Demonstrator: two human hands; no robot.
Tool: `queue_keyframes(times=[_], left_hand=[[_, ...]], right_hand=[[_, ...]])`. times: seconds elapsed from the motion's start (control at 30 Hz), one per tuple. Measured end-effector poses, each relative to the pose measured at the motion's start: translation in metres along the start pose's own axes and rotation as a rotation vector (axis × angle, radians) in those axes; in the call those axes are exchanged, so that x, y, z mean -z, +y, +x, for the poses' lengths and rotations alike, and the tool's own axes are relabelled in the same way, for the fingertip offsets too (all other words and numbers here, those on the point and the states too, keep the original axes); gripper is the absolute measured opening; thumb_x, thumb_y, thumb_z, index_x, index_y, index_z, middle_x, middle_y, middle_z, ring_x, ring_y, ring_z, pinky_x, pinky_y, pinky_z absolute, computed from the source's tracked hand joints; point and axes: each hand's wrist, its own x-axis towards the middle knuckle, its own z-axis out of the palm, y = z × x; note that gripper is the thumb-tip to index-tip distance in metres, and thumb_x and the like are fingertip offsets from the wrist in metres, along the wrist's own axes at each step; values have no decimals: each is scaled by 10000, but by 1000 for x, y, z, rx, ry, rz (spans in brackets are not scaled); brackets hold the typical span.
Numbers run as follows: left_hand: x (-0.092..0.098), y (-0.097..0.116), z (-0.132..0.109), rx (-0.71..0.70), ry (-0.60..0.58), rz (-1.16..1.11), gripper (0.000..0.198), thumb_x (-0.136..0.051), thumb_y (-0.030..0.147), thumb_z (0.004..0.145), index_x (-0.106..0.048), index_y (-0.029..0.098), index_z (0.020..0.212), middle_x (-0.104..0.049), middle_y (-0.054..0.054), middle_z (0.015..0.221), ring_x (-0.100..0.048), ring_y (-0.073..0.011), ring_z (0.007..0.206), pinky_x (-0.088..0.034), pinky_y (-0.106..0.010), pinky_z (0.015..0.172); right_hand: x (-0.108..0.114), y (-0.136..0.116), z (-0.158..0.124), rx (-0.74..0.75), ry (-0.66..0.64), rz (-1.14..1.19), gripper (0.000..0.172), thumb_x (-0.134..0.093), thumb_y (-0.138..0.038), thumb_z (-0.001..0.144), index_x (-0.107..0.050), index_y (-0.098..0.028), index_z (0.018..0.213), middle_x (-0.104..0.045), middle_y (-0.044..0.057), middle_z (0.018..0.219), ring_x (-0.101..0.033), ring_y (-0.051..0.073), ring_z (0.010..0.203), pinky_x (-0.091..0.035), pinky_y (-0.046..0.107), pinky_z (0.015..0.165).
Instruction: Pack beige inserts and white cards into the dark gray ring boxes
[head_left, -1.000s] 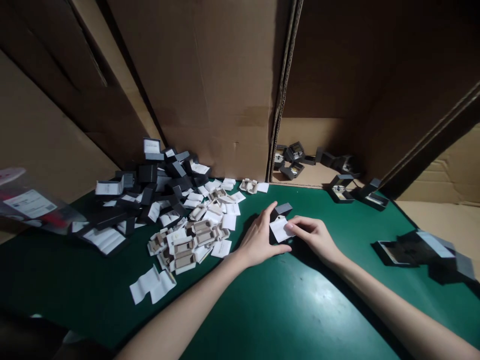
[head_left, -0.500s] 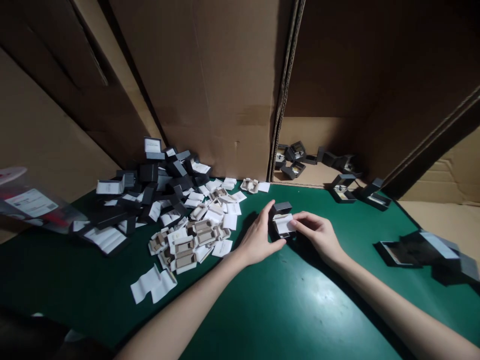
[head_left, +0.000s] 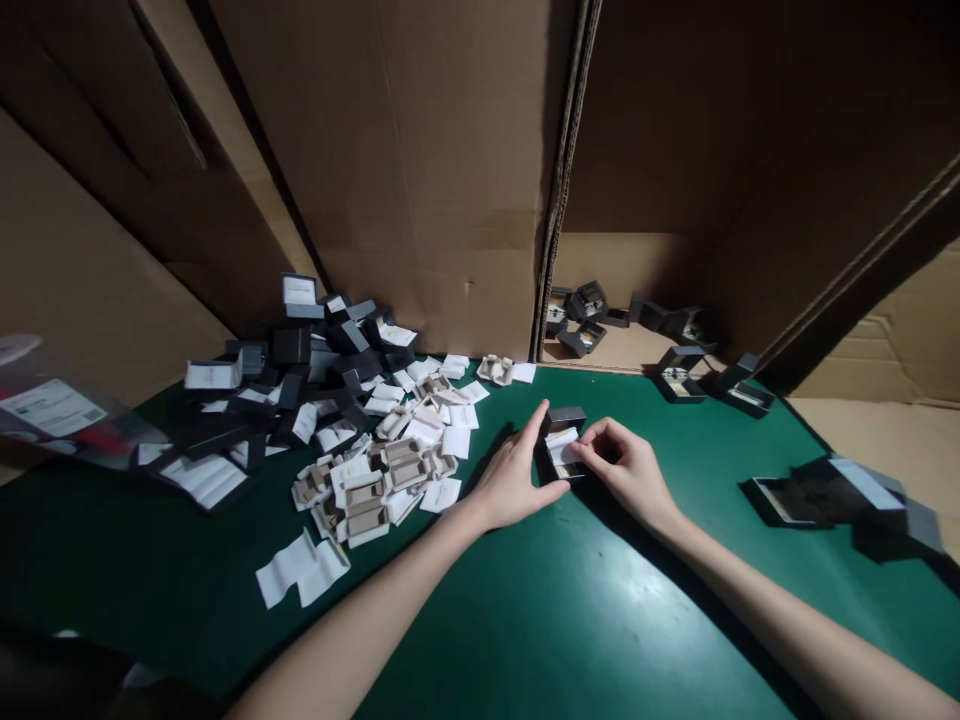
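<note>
A small black hinged box point(head_left: 565, 415) stands on the green tabletop point(head_left: 525, 620) with its lid raised. My left hand point(head_left: 507, 478) holds it from the left, index finger along the lid side and thumb at the front corner. My right hand point(head_left: 628, 472) is closed, thumb and fingertips pinching the right edge of a white card piece point(head_left: 562, 446), which sits tilted inside the open box. What lies beneath the card is mostly hidden.
Left of my hands lie a heap of folded white card inserts point(head_left: 405, 460) and a pile of black boxes point(head_left: 292, 347). A clear plastic container point(head_left: 112, 430) is at far left. More open boxes point(head_left: 681, 375) stand right, by a cardboard enclosure point(head_left: 667, 130).
The white card has gone lower and more tilted into the box, and my right hand moved slightly with it. My left hand keeps its hold. The view shifted a little.
</note>
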Motion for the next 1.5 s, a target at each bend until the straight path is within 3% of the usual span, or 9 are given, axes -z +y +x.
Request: queue_keyframes(times=[0.13,0.27,0.37,0.43,0.83,1.27,1.5], left_hand=[[1,1,0,19,-12,8,980,-667,321,732,-53,254,1494,-449,-107,1405,-453,-302,1266,-413,-452,1026],[2,1,0,12,-20,1,985,-674,318,728,-56,250,1493,-444,-106,1410,-453,-298,1268,-403,-448,1036],[2,1,1,0,-15,2,972,-676,314,726,-80,244,1490,-423,-104,1428,-439,-297,1281,-388,-445,1050],[1,2,1,0,-14,4,970,-681,311,721,-94,228,1489,-407,-109,1439,-430,-299,1287,-379,-446,1057],[2,-1,1,-45,-17,-32,930,-684,322,732,-133,263,1479,-398,-91,1446,-433,-292,1286,-384,-438,1053],[1,-4,3,-68,4,-47,921,-692,325,732,-152,264,1475,-409,-87,1437,-426,-270,1292,-383,-415,1062],[1,-5,4,-74,16,-64,921,-696,323,729,-158,275,1474,-410,-83,1436,-440,-274,1279,-395,-416,1051]], right_hand=[[1,-5,-1,110,18,-114,136,-587,-310,833,-567,-184,786,-497,-29,615,-415,112,541,-345,256,524],[8,-6,0,431,23,-266,58,-521,-181,844,-576,-181,826,-563,25,734,-476,148,666,-402,289,620],[13,-5,1,677,-74,-436,205,-447,-69,826,-608,-185,875,-628,67,890,-495,179,782,-405,326,698],[16,-4,2,752,-109,-564,282,-413,-28,827,-630,-192,905,-654,73,983,-491,183,802,-391,333,703],[17,-9,1,858,-194,-841,290,-426,-68,895,-641,-187,1049,-617,72,1219,-497,192,897,-352,336,692],[13,-10,-2,778,-80,-888,313,-430,-15,840,-632,-190,1002,-651,49,1119,-482,188,923,-326,345,781],[15,-7,0,778,-125,-901,278,-416,-17,852,-621,-181,942,-637,54,1179,-488,194,993,-340,345,782]])
